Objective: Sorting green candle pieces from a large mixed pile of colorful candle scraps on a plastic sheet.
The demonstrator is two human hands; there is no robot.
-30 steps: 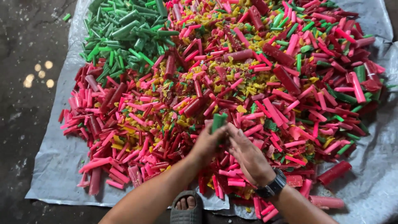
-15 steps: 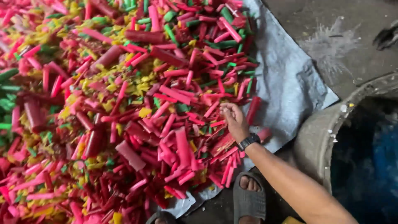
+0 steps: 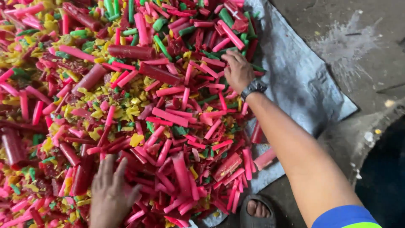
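On the sheet, far right edge of the stick pile, right hand lies flat, grip released, on pink sticks. Left hand spread near. Risk: a sweep pushes sticks onto dirty floor. Half a second ago the right hand was nearer; left unseen.

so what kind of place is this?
Likely an informal sorting or recycling yard: a heap of pink, red and green stick-shaped pieces on a grey woven sheet spread over a stained concrete floor.
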